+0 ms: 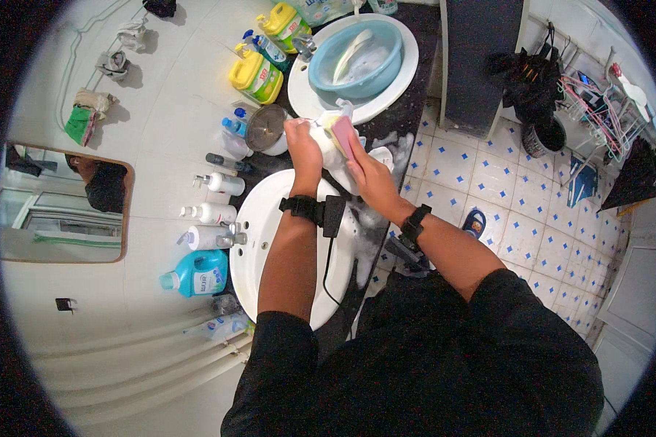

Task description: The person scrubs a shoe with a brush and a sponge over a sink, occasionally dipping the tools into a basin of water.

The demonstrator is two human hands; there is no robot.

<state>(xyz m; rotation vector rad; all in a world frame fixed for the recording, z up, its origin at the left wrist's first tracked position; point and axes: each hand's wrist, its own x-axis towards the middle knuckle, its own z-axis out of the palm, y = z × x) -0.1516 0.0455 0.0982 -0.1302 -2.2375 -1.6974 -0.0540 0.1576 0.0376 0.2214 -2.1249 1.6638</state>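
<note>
My left hand (304, 151) grips a white, foamy item that looks like a shoe (329, 156), held over the dark counter between the two sinks. My right hand (372, 175) is closed around a pink scrubbing brush (344, 137), whose pale bristle side is against the white shoe. Fingers of both hands cover part of the shoe. Just beyond stands a light-blue basin (317, 81) in the far sink, with suds and a long white item (353, 54) leaning inside. A small white piece (381, 156) shows beside my right hand; whether it belongs to the shoe I cannot tell.
Below my left forearm is the near white sink (252, 284). A metal pot (265, 130), pump bottles (219, 183), yellow jugs (259, 77) and a turquoise detergent bottle (200, 274) line the wall. Foam (372, 237) lies on the counter. A slipper (474, 223) rests on the tiled floor.
</note>
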